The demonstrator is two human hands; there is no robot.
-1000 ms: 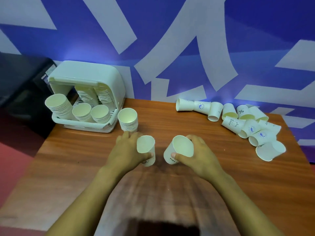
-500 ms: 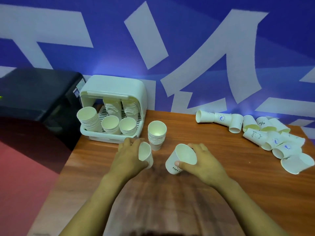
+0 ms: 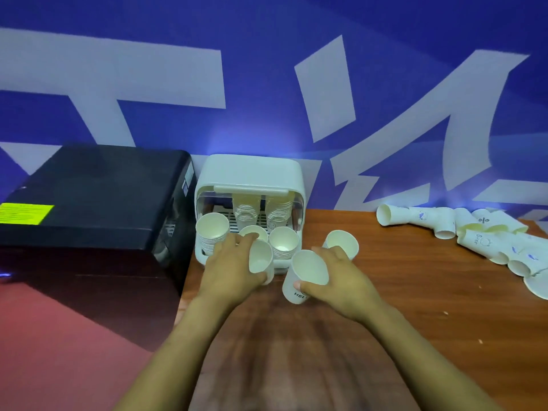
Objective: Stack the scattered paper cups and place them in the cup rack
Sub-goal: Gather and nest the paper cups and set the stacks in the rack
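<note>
left hand [image 3: 234, 268] curls its fingers round a paper cup [image 3: 261, 261], just before the cup rack [image 3: 249, 176]. right hand [image 3: 341, 280] grips a second cup [image 3: 305, 275], thumb across its wall, above the table [image 3: 415, 292].

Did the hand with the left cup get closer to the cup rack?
Yes. The left hand and its paper cup now overlap the cup rack front; earlier they were short of it.

Single head view, close above table [image 3: 415, 292], facing forward-down toward wall [image 3: 267, 69].
</note>
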